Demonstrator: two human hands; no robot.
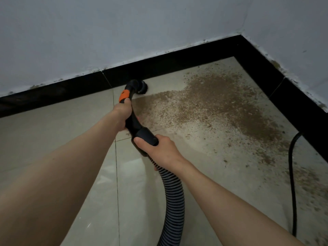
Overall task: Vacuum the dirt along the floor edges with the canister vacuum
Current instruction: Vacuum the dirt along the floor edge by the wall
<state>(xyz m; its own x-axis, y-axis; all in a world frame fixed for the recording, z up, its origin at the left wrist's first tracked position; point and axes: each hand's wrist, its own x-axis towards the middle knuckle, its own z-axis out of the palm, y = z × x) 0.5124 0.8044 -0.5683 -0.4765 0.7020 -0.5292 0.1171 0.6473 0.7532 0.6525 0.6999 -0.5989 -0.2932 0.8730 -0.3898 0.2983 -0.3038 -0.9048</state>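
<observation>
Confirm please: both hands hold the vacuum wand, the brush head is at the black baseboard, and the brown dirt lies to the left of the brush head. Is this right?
One detail is wrong. The head view shows the brown dirt to the right of the brush head, not the left. The left hand and right hand do hold the vacuum wand, at the black baseboard.

Standing right next to them, and honestly there isn't much gear going on. The person is working bare-armed: the left forearm and the right forearm are both showing plain skin all the way from the wrists to where they're running out of view, so any sleeve is ending somewhere higher than I'm able to see. The left hand and right hand are going bare too, with knuckles and fingers out in the open. The arms are looking slim and smooth. The dim room light is making finer details like the nails too murky to call.
</observation>
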